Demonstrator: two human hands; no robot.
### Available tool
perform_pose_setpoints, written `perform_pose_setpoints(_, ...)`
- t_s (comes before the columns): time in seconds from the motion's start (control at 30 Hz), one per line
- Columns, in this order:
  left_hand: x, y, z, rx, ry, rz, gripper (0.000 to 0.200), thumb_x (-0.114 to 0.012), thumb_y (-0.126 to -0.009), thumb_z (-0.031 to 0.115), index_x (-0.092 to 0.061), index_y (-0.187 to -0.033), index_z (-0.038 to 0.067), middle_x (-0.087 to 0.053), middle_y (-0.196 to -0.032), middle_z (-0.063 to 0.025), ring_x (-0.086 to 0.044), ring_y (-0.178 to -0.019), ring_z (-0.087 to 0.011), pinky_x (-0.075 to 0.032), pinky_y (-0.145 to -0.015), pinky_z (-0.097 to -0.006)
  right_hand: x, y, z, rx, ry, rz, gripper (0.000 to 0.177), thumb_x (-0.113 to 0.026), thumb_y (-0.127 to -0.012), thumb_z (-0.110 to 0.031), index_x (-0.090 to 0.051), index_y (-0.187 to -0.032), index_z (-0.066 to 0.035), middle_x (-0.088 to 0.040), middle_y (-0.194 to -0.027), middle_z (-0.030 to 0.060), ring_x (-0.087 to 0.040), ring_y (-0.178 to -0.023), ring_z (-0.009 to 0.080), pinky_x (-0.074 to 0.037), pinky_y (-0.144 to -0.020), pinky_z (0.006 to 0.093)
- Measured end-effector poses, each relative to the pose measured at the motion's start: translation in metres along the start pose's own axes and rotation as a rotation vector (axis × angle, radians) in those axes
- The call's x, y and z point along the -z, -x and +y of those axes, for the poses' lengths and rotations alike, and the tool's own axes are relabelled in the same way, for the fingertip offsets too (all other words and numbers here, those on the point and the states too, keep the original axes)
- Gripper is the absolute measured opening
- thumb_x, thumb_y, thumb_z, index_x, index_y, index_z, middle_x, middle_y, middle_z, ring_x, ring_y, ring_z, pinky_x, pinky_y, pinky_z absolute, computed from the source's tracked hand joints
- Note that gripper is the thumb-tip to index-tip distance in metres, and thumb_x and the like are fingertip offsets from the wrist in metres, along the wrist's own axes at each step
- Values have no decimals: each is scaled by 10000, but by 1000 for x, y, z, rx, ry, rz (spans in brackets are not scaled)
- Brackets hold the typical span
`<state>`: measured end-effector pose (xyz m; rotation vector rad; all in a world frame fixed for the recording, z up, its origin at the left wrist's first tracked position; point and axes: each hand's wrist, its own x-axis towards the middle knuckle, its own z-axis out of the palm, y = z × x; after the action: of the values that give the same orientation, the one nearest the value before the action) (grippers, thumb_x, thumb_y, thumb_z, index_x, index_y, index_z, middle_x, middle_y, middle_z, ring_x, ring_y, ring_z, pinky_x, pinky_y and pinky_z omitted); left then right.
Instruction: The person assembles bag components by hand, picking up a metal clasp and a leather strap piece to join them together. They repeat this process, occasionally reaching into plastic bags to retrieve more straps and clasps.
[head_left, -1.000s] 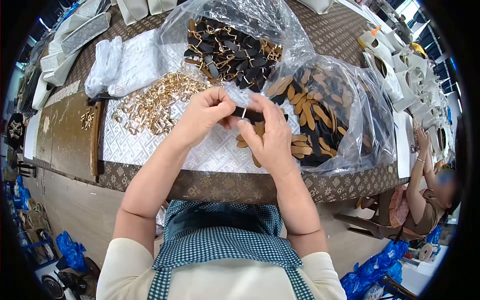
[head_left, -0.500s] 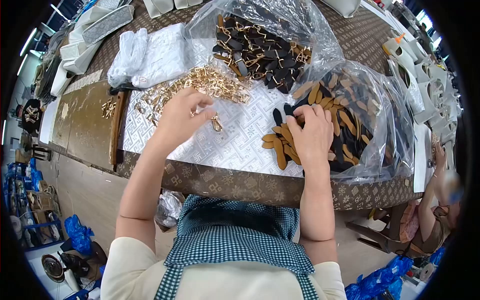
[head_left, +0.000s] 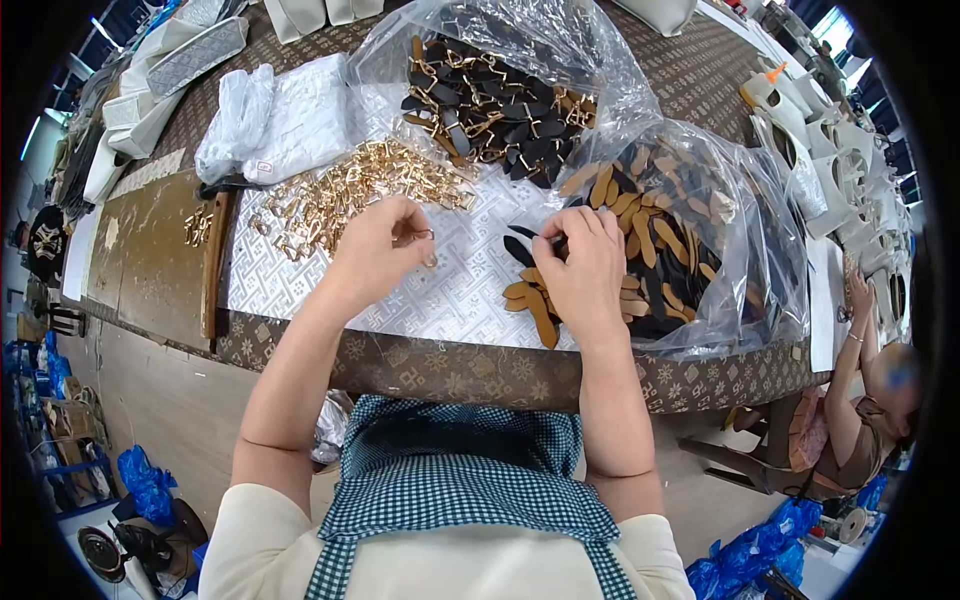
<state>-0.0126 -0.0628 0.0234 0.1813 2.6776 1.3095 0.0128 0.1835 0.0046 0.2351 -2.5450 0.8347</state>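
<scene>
My left hand (head_left: 376, 252) is closed, pinching a gold snap hook (head_left: 430, 261) that hangs at its fingertips just in front of a heap of similar gold hooks (head_left: 360, 188). Between the thumb and fingers of my right hand (head_left: 588, 270) is a slim black leather tab (head_left: 521, 232), its tip pointing left. That hand sits at the left edge of a pile of black and tan leather tabs (head_left: 640, 225), which spills from a clear plastic bag (head_left: 765, 240). Loose tan tabs (head_left: 535, 305) lie below its fingers.
Behind, another clear bag (head_left: 620, 70) holds black tabs fitted with gold hooks (head_left: 500, 110). White plastic packets (head_left: 300, 115) lie at back left, beside a brown board (head_left: 150, 260) with a wooden edge. White bags (head_left: 840, 170) line the right, where another person (head_left: 850, 430) sits.
My right hand has drawn left out of the tab pile with a black tab in its fingers. My left hand's fingers have closed further around the snap hook. The whole view has shifted slightly.
</scene>
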Motion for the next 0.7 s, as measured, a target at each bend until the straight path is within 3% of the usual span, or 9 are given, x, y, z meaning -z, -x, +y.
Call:
perform_pose_setpoints(0.07,-8,-3,8,23,231,-44,180,-717,-814,109,-625,-925,1,-650,-894,-62,-641,-762,-146,-506,-678,-289,5,-2,-10,-39,-224,48,116,-674,-792,-9,-593,-864,-48,-618,-800,63,-587,-775,272,-488,-674,390)
perform_pose_setpoints(0.1,-14,-5,12,-9,351,-38,171,-709,-841,103,-627,-955,5,-655,-899,-46,-636,-763,-120,-494,-660,-265,1,0,-8,-160,-456,6,125,-622,-849,22,-579,-957,-22,-646,-823,81,-635,-716,218,-511,-620,329)
perform_pose_setpoints(0.17,-27,-10,20,-76,592,-26,154,-693,-897,92,-630,-1014,15,-664,-910,-14,-624,-764,-68,-472,-623,-216,-4,3,-11,-255,-669,-23,125,-568,-922,18,-560,-1044,-7,-669,-879,51,-603,-739,67,-479,-668,210)
perform_pose_setpoints(0.3,-48,-21,17,-78,640,-45,236,-648,-936,75,-643,-1159,1,-681,-975,-28,-653,-819,-84,-499,-654,-213,-2,5,-15,-295,-654,-149,174,-581,-924,0,-563,-1097,-2,-677,-879,51,-599,-739,67,-487,-650,224)
perform_pose_setpoints(0.43,-62,-14,17,-146,643,-24,235,-604,-955,48,-658,-1179,-1,-657,-1027,-45,-671,-874,-113,-539,-719,-227,-8,6,-16,-256,-606,-63,210,-626,-878,-46,-559,-1077,-28,-657,-805,126,-654,-700,225,-524,-675,324)
perform_pose_setpoints(0.53,-62,-8,21,-256,561,6,233,-588,-959,41,-668,-1173,-4,-634,-1091,-62,-670,-922,-124,-545,-725,-232,-7,6,-20,-245,-535,-28,225,-622,-863,-28,-554,-1077,-31,-638,-768,113,-636,-670,221,-514,-654,323)
perform_pose_setpoints(0.7,-55,-8,21,-191,769,-120,230,-650,-920,48,-702,-1142,18,-637,-1058,-47,-654,-875,-107,-535,-695,-236,-3,5,-23,-221,-567,-38,244,-596,-857,-15,-573,-1099,-35,-602,-728,90,-598,-633,182,-495,-626,307)
